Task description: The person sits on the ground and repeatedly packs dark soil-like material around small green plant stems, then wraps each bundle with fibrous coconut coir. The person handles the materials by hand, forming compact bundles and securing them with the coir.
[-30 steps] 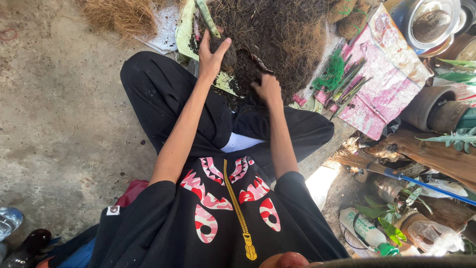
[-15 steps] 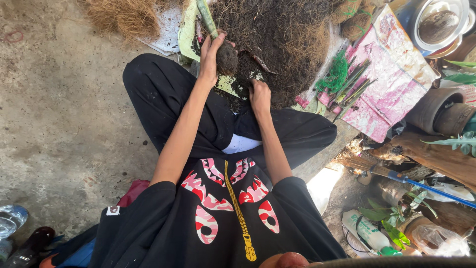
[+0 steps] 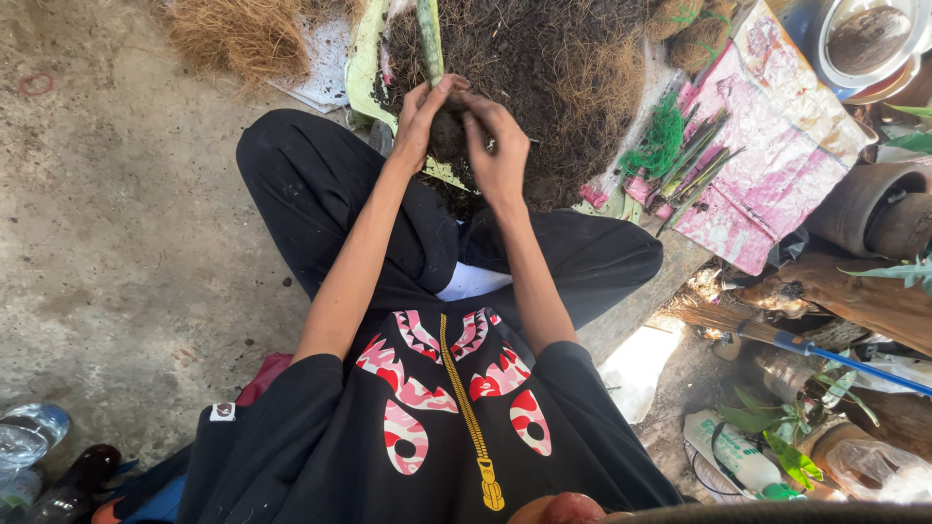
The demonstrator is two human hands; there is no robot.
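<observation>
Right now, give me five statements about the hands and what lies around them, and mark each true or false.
1. Both hands are cupped together around a dark clump of soil at the base of a green leaf. True: left hand, right hand, clump, leaf.
2. The hands rest flat on the person's knees. False: they are raised over the edge of the soil pile.
3. A pink sheet lies right of the pile, with green cuttings on it. True.
4. A blue-handled tool is in the right hand. False: it lies at the right, apart from both hands.
5. Dry brown fibre lies left of the pile. True.
</observation>
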